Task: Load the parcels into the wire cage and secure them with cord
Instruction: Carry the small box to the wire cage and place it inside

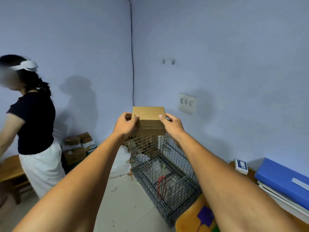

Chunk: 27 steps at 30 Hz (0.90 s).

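Note:
I hold a brown cardboard parcel with both hands, high above the far end of the wire cage. My left hand grips its left side and my right hand grips its right side. The parcel's underside sits right at the top of brown boxes stacked inside the cage's far end. The cage stands on the floor by the wall corner. A red cord lies coiled inside the near part of the cage, among pale wrapped items.
A person in a dark top and white skirt stands at the left by a wooden bench. More parcels are piled on the floor by the left wall. At the right are a blue folder and a yellow stool.

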Each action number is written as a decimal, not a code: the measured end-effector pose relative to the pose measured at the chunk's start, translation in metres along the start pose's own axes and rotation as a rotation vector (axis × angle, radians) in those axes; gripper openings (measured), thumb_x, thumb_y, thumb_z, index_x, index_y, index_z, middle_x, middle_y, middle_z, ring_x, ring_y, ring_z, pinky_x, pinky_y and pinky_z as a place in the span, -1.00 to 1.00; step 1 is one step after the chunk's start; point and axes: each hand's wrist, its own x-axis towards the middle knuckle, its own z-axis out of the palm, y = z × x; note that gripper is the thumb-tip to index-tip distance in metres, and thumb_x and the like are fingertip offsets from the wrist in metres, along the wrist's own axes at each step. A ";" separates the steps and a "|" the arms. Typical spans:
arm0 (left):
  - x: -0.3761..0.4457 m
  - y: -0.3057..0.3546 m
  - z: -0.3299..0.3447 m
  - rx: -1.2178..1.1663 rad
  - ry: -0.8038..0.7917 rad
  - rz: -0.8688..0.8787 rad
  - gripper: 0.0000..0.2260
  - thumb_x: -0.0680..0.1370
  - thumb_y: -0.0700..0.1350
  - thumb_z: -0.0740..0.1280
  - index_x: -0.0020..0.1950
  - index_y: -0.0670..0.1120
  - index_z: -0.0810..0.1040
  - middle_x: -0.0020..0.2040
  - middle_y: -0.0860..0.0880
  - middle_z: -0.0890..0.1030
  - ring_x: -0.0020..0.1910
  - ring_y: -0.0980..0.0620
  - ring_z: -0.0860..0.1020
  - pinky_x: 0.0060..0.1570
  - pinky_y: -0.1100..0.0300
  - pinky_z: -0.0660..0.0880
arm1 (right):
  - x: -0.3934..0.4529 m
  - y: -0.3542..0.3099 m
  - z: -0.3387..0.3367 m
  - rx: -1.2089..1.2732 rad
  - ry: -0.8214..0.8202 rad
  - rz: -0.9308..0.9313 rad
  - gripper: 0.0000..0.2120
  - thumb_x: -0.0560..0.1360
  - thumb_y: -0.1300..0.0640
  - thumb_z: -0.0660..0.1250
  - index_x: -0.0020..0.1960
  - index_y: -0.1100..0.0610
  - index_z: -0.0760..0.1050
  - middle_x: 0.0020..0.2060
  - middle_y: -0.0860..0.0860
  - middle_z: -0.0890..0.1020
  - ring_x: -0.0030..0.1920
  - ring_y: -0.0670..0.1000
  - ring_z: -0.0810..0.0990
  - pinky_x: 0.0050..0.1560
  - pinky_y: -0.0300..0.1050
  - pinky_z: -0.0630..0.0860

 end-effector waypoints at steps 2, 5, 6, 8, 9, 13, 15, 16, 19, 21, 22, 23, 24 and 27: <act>0.011 -0.002 0.008 -0.005 0.003 -0.002 -0.69 0.61 0.09 0.34 0.26 -0.06 0.48 0.22 -0.07 0.57 0.18 -0.10 0.56 -0.15 0.13 0.57 | 0.012 0.005 -0.004 0.004 -0.003 -0.005 -0.45 0.57 -0.16 0.37 0.48 0.03 0.43 0.15 -0.02 0.58 0.07 -0.02 0.62 -0.10 -0.27 0.51; 0.028 -0.007 0.019 -0.015 -0.010 -0.009 -0.68 0.60 0.10 0.35 0.26 -0.04 0.48 0.22 -0.06 0.56 0.16 -0.08 0.57 -0.34 0.24 0.55 | 0.032 0.013 -0.007 0.022 -0.005 0.005 -0.45 0.56 -0.16 0.38 0.48 0.03 0.44 0.22 0.02 0.61 0.12 0.01 0.63 0.11 -0.10 0.62; 0.035 -0.009 0.023 -0.017 -0.010 -0.010 -0.68 0.60 0.10 0.35 0.27 -0.04 0.48 0.21 -0.05 0.56 0.14 -0.06 0.57 -0.41 0.28 0.55 | 0.040 0.015 -0.008 0.027 -0.004 0.008 -0.44 0.56 -0.15 0.38 0.48 0.04 0.44 0.24 0.04 0.61 0.14 0.03 0.64 0.19 -0.02 0.61; 0.053 -0.016 0.028 -0.015 -0.004 -0.003 -0.68 0.60 0.11 0.35 0.26 -0.04 0.48 0.20 -0.04 0.56 0.11 -0.03 0.57 -0.45 0.33 0.54 | 0.057 0.020 -0.006 0.036 -0.002 0.020 -0.44 0.56 -0.15 0.39 0.49 0.04 0.43 0.25 0.05 0.61 0.15 0.04 0.64 0.22 0.03 0.61; 0.062 -0.018 0.030 -0.007 0.002 0.000 -0.69 0.61 0.11 0.35 0.25 -0.03 0.48 0.20 -0.04 0.57 0.11 -0.03 0.57 -0.40 0.30 0.57 | 0.064 0.021 -0.005 0.035 -0.001 0.025 -0.44 0.56 -0.14 0.39 0.49 0.03 0.43 0.23 0.04 0.60 0.13 0.03 0.64 0.17 -0.01 0.63; 0.104 -0.032 0.039 -0.001 -0.020 0.012 -0.68 0.60 0.11 0.36 0.25 -0.06 0.50 0.19 -0.05 0.58 0.17 -0.09 0.57 0.06 -0.01 0.63 | 0.093 0.031 0.004 0.055 0.027 0.023 -0.47 0.57 -0.12 0.38 0.48 0.03 0.43 0.16 0.00 0.59 -0.01 -0.11 0.62 -0.16 -0.29 0.56; 0.123 -0.034 0.043 -0.003 -0.056 0.003 -0.67 0.59 0.11 0.37 0.25 -0.07 0.50 0.20 -0.06 0.58 0.17 -0.09 0.58 0.06 -0.02 0.63 | 0.108 0.036 0.008 0.053 0.049 0.044 -0.50 0.57 -0.11 0.38 0.46 0.04 0.46 0.17 0.02 0.61 -0.05 -0.16 0.59 -0.16 -0.31 0.54; 0.131 -0.036 0.044 -0.004 -0.065 -0.004 -0.67 0.59 0.10 0.38 0.24 -0.07 0.50 0.19 -0.06 0.58 0.17 -0.10 0.58 0.08 -0.05 0.63 | 0.115 0.037 0.011 0.053 0.050 0.059 -0.50 0.57 -0.11 0.38 0.45 0.05 0.47 0.17 0.02 0.61 -0.06 -0.17 0.59 -0.15 -0.30 0.54; 0.160 -0.040 0.043 -0.030 -0.076 -0.012 -0.72 0.60 0.07 0.38 0.19 -0.08 0.50 0.17 -0.08 0.59 0.17 -0.12 0.58 0.12 -0.10 0.63 | 0.142 0.038 0.021 0.060 0.058 0.065 -0.49 0.56 -0.12 0.39 0.46 0.04 0.46 0.04 -0.09 0.59 -0.05 -0.18 0.59 -0.22 -0.37 0.52; 0.180 -0.041 0.039 -0.034 -0.083 -0.007 -0.77 0.60 0.05 0.38 0.14 -0.06 0.50 0.14 -0.06 0.59 0.17 -0.12 0.58 0.15 -0.12 0.61 | 0.160 0.037 0.030 0.068 0.060 0.060 -0.48 0.56 -0.12 0.40 0.45 0.04 0.46 0.02 -0.10 0.59 -0.02 -0.14 0.62 -0.19 -0.35 0.55; 0.191 -0.043 0.037 -0.030 -0.092 -0.001 -0.79 0.60 0.06 0.39 0.11 -0.04 0.50 0.12 -0.04 0.59 0.17 -0.12 0.58 0.18 -0.14 0.60 | 0.169 0.038 0.035 0.079 0.062 0.057 -0.49 0.56 -0.12 0.40 0.45 0.05 0.47 0.03 -0.09 0.60 0.00 -0.12 0.62 -0.14 -0.31 0.56; 0.201 -0.046 0.034 -0.029 -0.099 0.001 -0.80 0.60 0.06 0.39 0.09 -0.03 0.50 0.10 -0.02 0.59 0.17 -0.12 0.58 0.19 -0.15 0.59 | 0.179 0.040 0.041 0.083 0.061 0.052 -0.49 0.56 -0.12 0.40 0.44 0.05 0.48 0.02 -0.10 0.61 0.01 -0.11 0.63 -0.10 -0.28 0.57; 0.208 -0.048 0.032 -0.032 -0.102 0.004 -0.81 0.60 0.05 0.39 0.08 -0.02 0.50 0.09 -0.02 0.59 0.16 -0.12 0.58 0.20 -0.16 0.58 | 0.183 0.039 0.044 0.089 0.062 0.049 -0.50 0.56 -0.12 0.40 0.44 0.04 0.48 0.00 -0.13 0.61 0.01 -0.12 0.63 -0.08 -0.26 0.58; 0.237 -0.059 0.021 -0.057 -0.101 -0.020 -0.81 0.59 0.04 0.41 0.08 -0.03 0.51 0.08 -0.03 0.59 0.13 -0.09 0.57 0.20 -0.17 0.58 | 0.205 0.043 0.066 0.078 0.057 0.046 -0.51 0.56 -0.12 0.39 0.44 0.02 0.48 -0.02 -0.15 0.60 0.00 -0.12 0.64 -0.08 -0.24 0.60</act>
